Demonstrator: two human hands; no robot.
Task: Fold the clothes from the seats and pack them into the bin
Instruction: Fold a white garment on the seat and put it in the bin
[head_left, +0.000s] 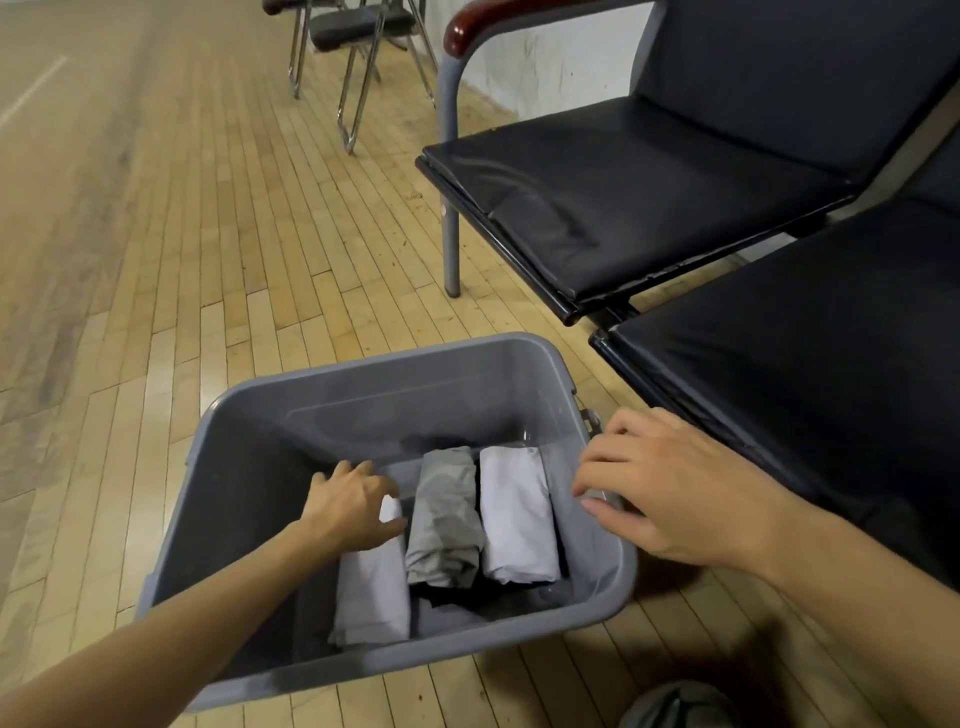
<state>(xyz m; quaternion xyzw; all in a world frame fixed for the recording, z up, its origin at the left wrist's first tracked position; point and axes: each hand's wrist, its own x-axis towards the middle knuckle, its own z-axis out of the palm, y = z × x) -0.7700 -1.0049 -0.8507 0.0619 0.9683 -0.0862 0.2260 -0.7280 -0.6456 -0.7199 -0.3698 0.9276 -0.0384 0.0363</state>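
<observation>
A grey plastic bin (244, 467) stands on the wooden floor in front of me. Inside lie three folded bundles side by side: a light one on the left (371, 597), a darker grey one in the middle (444, 514) and a light one on the right (514, 514), over dark cloth at the bottom. My left hand (350, 506) reaches into the bin and rests on the top end of the left bundle, fingers bent over it. My right hand (670, 493) hovers over the bin's right rim with loosely curled fingers, holding nothing.
Two black padded seats (623, 208) on a metal frame stand to the right, bare of clothes. Folding chairs (358, 31) stand further back. A grey rounded thing (675, 706) shows at the bottom edge. Open wooden floor (130, 234) stretches to the left.
</observation>
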